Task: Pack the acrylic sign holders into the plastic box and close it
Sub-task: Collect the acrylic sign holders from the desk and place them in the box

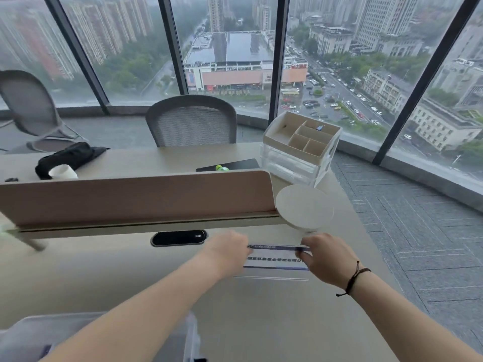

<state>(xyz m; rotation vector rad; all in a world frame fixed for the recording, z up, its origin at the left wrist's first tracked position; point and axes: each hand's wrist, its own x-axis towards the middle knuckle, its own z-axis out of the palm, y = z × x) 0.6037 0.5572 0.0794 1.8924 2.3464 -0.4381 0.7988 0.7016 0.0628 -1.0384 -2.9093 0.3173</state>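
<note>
Head view: both hands are reaching across the counter [104, 278] to one acrylic sign holder [277, 259]; the left hand [227, 248] is curling its grip over the holder's left end, and the right hand [326, 259] is pinching the right end between thumb and fingers. The plastic box [31, 333] is sitting well back of both grips, near the person, its lid not visible. Likely risks: the smooth acrylic slipping from an uneven two-ended hold, and the holder or right forearm knocking the round white stand [304, 207] just beyond the right grip.
</note>
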